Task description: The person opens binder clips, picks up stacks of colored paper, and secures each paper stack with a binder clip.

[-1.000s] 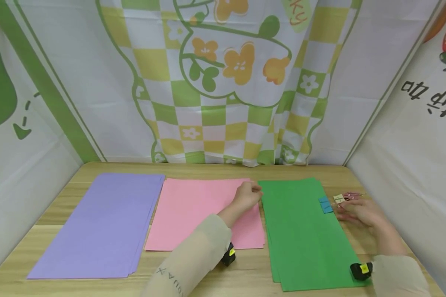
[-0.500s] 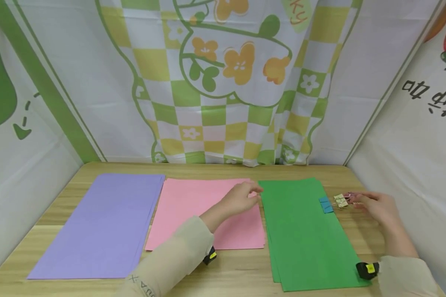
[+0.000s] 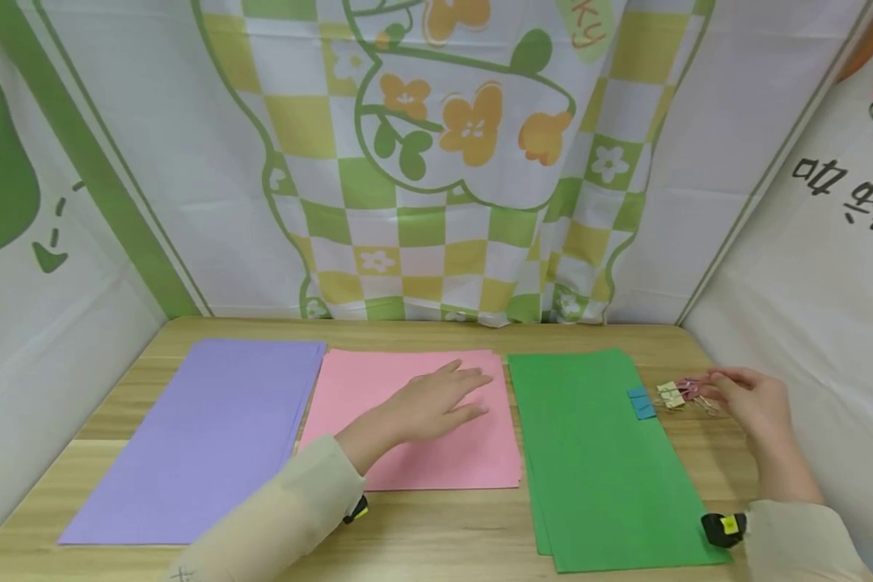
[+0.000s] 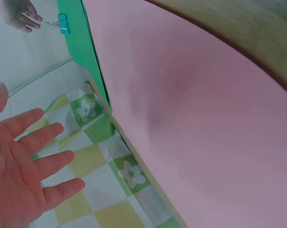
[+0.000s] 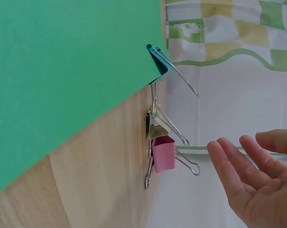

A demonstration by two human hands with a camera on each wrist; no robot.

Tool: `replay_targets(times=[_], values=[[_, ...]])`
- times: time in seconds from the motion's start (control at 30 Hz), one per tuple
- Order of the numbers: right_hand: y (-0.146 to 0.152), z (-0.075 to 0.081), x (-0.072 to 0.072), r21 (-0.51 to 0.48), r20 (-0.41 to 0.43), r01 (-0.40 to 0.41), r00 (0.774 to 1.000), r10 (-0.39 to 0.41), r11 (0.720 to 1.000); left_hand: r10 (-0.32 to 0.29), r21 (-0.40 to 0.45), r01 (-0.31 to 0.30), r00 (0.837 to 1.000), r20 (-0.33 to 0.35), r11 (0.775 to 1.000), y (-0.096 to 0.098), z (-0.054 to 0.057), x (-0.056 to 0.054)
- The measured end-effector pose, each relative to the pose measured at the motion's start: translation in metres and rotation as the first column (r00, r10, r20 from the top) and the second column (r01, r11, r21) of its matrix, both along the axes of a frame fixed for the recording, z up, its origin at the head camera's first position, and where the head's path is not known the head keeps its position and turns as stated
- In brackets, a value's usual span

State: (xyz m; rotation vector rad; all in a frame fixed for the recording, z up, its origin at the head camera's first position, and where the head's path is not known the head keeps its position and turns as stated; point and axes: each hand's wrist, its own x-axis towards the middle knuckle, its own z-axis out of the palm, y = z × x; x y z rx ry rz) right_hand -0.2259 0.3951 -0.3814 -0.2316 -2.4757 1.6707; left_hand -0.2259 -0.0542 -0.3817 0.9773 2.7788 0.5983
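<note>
My left hand (image 3: 425, 404) is over the stack of pink paper (image 3: 400, 364), its fingers spread and holding nothing. In the left wrist view that palm (image 4: 15, 175) shows bare. At the right, my right hand (image 3: 757, 408) is beside a pink binder clip (image 3: 689, 388) and a pale yellow one (image 3: 671, 394). The right wrist view shows a gap between its loosely bent fingers (image 5: 228, 166) and the pink binder clip (image 5: 163, 154). A blue binder clip (image 3: 641, 402) grips the right edge of the green paper stack (image 3: 596, 461).
A stack of purple paper (image 3: 196, 436) lies at the left of the wooden table (image 3: 451, 533). A patterned cloth (image 3: 436, 242) hangs behind the table's back edge. White cloth walls (image 3: 815, 307) stand at both sides.
My left hand has moved left from the pink stack's right edge, and its fingers have spread. My right hand has drawn back rightward from the yellow and pink binder clips, which lie on the table.
</note>
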Motion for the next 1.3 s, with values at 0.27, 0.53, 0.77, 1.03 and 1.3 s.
replay_targets(times=[0.27,0.53,0.77,1.03,1.3], values=[[0.004,-0.004,-0.003,0.175,0.061,0.051,0.996,-0.062,0.983,-0.021,-0.110,0.018,0.999,-0.029,0.994,-0.025,-0.004,0.015],[0.009,-0.010,-0.008,0.167,0.122,0.078,0.988,-0.099,0.983,-0.023,-0.208,0.013,0.999,-0.046,0.978,-0.035,-0.012,0.021],[0.011,-0.015,-0.012,0.182,0.152,0.085,0.982,-0.114,0.980,-0.020,-0.267,0.014,1.000,-0.018,0.964,-0.041,-0.018,0.029],[0.011,-0.016,-0.015,0.166,0.185,0.084,0.976,-0.114,0.983,-0.023,-0.305,0.024,1.000,0.005,0.952,-0.049,-0.024,0.037],[0.009,-0.019,-0.023,0.070,0.226,0.067,0.971,-0.082,0.995,-0.046,-0.325,0.047,0.999,0.011,0.944,-0.054,-0.027,0.042]])
